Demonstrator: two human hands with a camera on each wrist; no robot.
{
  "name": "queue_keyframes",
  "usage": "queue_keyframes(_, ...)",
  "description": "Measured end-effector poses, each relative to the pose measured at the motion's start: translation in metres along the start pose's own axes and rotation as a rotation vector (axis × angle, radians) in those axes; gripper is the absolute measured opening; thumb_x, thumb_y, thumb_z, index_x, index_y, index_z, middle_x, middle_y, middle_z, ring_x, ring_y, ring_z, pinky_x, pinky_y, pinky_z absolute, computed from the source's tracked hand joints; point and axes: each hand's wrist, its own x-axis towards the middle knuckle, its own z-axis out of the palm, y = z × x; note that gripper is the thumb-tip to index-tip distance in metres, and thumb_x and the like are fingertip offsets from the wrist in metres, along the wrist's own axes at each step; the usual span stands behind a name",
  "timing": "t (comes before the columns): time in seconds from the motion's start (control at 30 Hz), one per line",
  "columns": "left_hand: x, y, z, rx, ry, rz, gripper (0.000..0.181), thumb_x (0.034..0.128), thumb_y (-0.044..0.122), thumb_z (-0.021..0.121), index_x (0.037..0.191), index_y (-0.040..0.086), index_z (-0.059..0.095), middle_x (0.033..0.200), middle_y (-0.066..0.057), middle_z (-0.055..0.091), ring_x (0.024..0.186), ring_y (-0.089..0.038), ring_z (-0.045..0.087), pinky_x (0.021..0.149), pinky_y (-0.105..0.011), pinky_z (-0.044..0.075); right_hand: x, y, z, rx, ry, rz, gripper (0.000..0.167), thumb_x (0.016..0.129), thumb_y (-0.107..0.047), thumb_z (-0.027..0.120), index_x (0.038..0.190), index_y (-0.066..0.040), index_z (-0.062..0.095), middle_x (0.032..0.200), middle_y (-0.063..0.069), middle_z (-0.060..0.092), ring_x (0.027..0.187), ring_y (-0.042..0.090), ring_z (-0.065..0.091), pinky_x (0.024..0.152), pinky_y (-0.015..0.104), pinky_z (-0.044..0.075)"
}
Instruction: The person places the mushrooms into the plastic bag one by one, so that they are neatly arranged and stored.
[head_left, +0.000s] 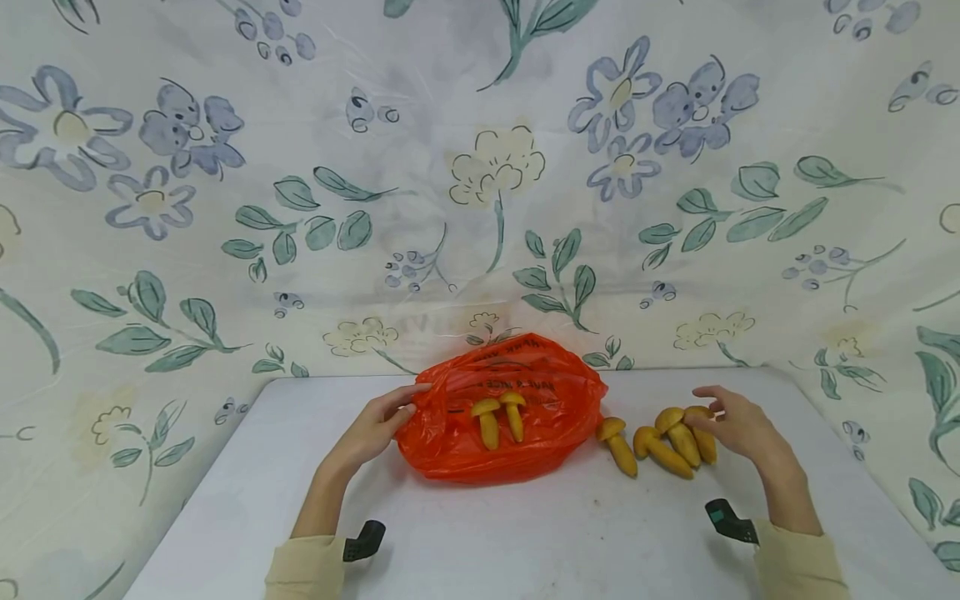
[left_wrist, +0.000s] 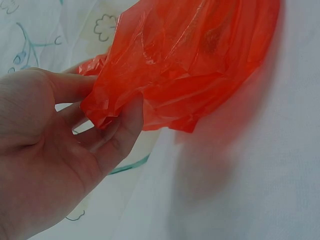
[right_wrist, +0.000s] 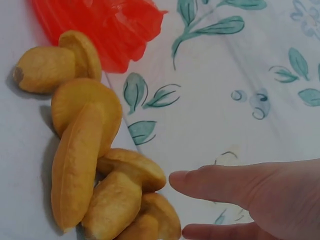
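Observation:
A red plastic bag (head_left: 510, 462) lies spread on the table, with two yellow-brown mushrooms (head_left: 490, 429) in its mouth. The left hand (head_left: 377, 427) pinches the bag's left edge; in the left wrist view its thumb and fingers (left_wrist: 125, 125) hold the crumpled film (left_wrist: 165, 75). Right of the bag several more mushrooms (head_left: 670, 458) lie close together, one of them (head_left: 618, 450) nearest the bag. Beside the rightmost mushroom is the right hand (head_left: 742, 422), fingers loosely bent and nothing in its grasp. The right wrist view shows its fingertips (right_wrist: 182, 180) close to the mushroom cluster (right_wrist: 112, 200).
The white table (head_left: 525, 542) reaches back to a hanging floral cloth (head_left: 420, 208), which also covers both sides. A dark device (head_left: 365, 540) sits by the left sleeve and another (head_left: 731, 521) by the right sleeve.

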Motion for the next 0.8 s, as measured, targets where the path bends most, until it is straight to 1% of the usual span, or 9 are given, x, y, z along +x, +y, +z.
queue_keyframes(0.2,0.0,0.0,0.001,0.002,0.006,-0.015,0.041,0.1027,0.013,0.048,0.141,0.025,0.053,0.149,-0.013,0.048,0.135,-0.036,0.047,0.108,-0.051,0.045,0.002,0.007,0.003,-0.004,-0.002,0.023,0.059,0.094,-0.025,0.063,0.14,0.004,0.041,0.131,0.041,0.045,0.109,0.051,0.054,0.086,0.057,0.054)
queue_keyframes(0.33,0.0,0.001,0.001,0.004,0.005,-0.009,0.041,0.1026,0.012,0.048,0.141,0.025,0.053,0.149,-0.012,0.048,0.134,-0.036,0.048,0.107,-0.051,0.046,0.004,0.012,0.004,-0.01,-0.005,0.023,0.059,0.094,-0.024,0.062,0.141,0.004,0.04,0.131,0.042,0.045,0.11,0.052,0.053,0.086,0.058,0.054)
queue_keyframes(0.63,-0.001,0.002,0.001,0.003,0.003,-0.018,0.041,0.1027,0.012,0.048,0.141,0.025,0.052,0.149,-0.013,0.048,0.135,-0.037,0.047,0.108,-0.051,0.045,0.007,0.016,0.008,-0.04,-0.038,0.054,0.058,0.092,-0.019,0.062,0.14,0.005,0.04,0.133,0.041,0.045,0.113,0.053,0.05,0.087,0.061,0.051)
queue_keyframes(0.7,-0.001,0.002,0.001,0.001,0.001,-0.02,0.041,0.1026,0.012,0.048,0.141,0.025,0.053,0.149,-0.013,0.048,0.135,-0.037,0.047,0.108,-0.051,0.045,0.007,0.017,0.01,-0.04,-0.047,0.062,0.058,0.092,-0.018,0.063,0.14,0.005,0.04,0.133,0.04,0.046,0.114,0.053,0.051,0.088,0.06,0.052)
queue_keyframes(0.8,-0.001,0.002,0.001,0.002,0.001,-0.016,0.041,0.1026,0.012,0.048,0.141,0.024,0.053,0.148,-0.013,0.048,0.135,-0.037,0.047,0.108,-0.051,0.045,0.008,0.017,0.011,-0.023,-0.06,0.082,0.059,0.092,-0.018,0.063,0.141,0.004,0.038,0.13,0.04,0.047,0.108,0.049,0.055,0.085,0.055,0.055)
